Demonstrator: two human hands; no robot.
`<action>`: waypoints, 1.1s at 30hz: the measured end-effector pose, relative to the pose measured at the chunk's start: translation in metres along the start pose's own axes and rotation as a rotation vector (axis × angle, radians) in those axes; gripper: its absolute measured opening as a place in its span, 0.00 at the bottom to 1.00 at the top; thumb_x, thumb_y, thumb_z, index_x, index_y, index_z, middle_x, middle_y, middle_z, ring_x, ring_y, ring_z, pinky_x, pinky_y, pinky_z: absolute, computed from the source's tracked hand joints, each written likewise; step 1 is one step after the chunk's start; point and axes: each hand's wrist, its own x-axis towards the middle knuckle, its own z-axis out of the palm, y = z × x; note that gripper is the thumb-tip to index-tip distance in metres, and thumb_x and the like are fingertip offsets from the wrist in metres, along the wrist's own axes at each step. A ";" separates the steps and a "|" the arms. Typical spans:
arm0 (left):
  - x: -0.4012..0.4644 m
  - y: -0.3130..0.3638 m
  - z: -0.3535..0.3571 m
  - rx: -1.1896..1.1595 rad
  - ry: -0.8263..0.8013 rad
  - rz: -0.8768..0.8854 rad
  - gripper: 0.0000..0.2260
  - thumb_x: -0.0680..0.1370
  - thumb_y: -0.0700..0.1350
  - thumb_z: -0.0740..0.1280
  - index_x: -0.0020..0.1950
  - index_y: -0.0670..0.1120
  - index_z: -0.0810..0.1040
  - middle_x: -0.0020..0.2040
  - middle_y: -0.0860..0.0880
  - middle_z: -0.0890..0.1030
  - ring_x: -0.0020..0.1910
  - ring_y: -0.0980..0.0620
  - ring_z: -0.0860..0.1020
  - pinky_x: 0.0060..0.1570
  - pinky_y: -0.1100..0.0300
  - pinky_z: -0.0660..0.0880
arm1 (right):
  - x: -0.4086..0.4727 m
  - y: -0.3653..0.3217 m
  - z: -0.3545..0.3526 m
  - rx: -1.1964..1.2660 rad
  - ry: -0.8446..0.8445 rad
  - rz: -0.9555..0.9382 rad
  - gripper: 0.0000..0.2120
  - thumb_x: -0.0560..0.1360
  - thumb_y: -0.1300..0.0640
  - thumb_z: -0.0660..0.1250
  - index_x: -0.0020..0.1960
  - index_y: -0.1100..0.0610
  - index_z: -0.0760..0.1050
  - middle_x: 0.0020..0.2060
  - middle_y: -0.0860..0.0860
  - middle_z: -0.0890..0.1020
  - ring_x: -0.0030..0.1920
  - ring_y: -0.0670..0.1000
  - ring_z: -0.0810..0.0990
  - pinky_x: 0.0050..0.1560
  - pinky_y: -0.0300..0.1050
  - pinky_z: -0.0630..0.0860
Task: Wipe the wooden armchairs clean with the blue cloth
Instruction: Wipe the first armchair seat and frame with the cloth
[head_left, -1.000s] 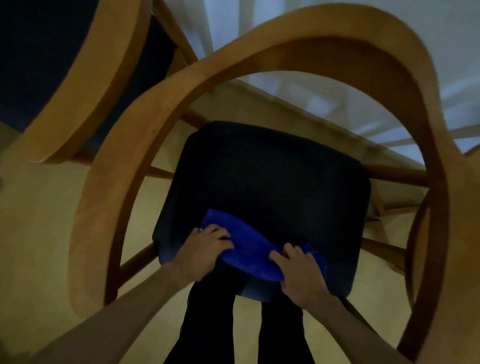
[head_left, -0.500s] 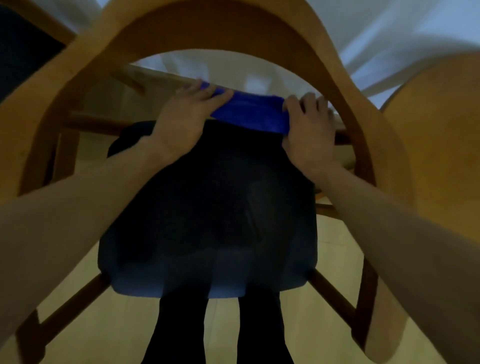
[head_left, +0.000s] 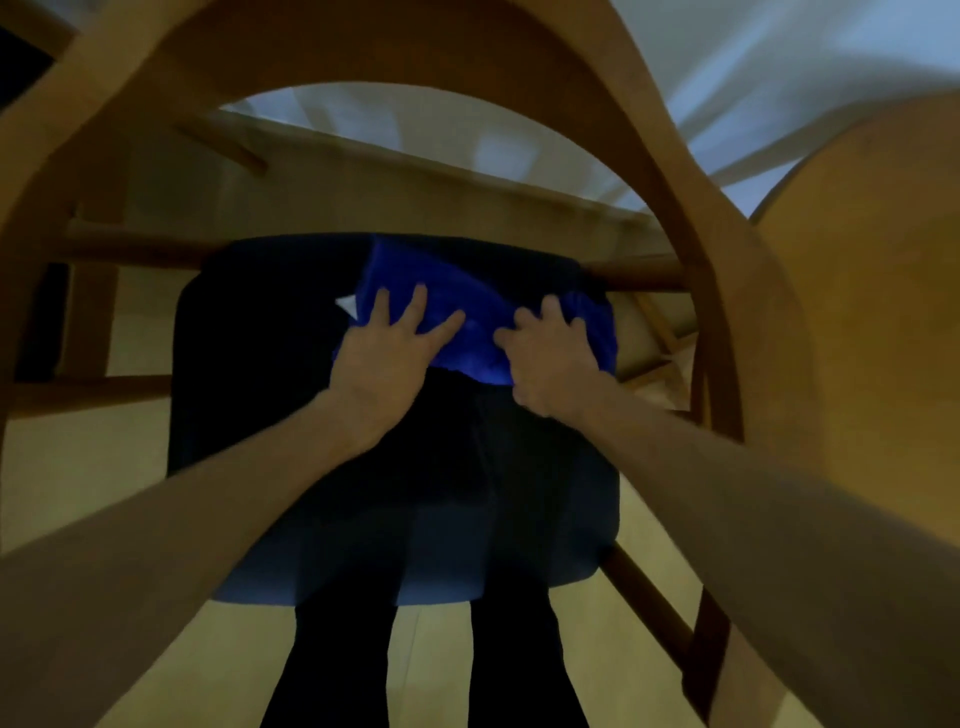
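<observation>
Head view, looking down: blue cloth (head_left: 470, 317) spread on the far half of the armchair's (head_left: 691, 218) dark seat cushion (head_left: 322, 493), toward 12 o'clock. Left hand (head_left: 387, 358) lies flat on the cloth's 9 o'clock edge, fingers straight and splayed. Right hand (head_left: 553, 358) bunches its 3 o'clock end in curled fingers. Small white tag (head_left: 347, 304) beside the left fingers; no writing legible. Both forearms reach forward.

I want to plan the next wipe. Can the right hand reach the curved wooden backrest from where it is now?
Probably yes. The right hand grips the blue cloth on the dark seat cushion, and nothing stands between it and the curved wooden backrest just beside it.
</observation>
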 end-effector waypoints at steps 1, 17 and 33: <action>-0.013 0.007 0.007 0.022 -0.025 0.005 0.31 0.82 0.53 0.57 0.78 0.61 0.41 0.79 0.42 0.47 0.75 0.33 0.54 0.56 0.43 0.74 | -0.011 -0.005 0.011 0.004 -0.035 -0.006 0.32 0.72 0.51 0.70 0.72 0.48 0.63 0.71 0.54 0.64 0.74 0.66 0.53 0.68 0.70 0.60; -0.048 0.045 0.016 -0.207 0.075 -0.017 0.25 0.78 0.45 0.59 0.76 0.56 0.60 0.69 0.47 0.68 0.66 0.44 0.67 0.66 0.47 0.61 | -0.055 0.013 -0.018 0.115 0.181 0.113 0.24 0.67 0.55 0.72 0.60 0.47 0.66 0.60 0.52 0.69 0.62 0.59 0.66 0.59 0.57 0.70; 0.057 0.039 -0.034 -0.352 0.126 0.002 0.30 0.79 0.36 0.57 0.78 0.56 0.54 0.80 0.47 0.50 0.77 0.38 0.46 0.74 0.39 0.48 | 0.015 0.056 -0.010 -0.190 0.209 0.018 0.30 0.82 0.57 0.56 0.80 0.57 0.48 0.79 0.58 0.53 0.75 0.64 0.59 0.72 0.56 0.66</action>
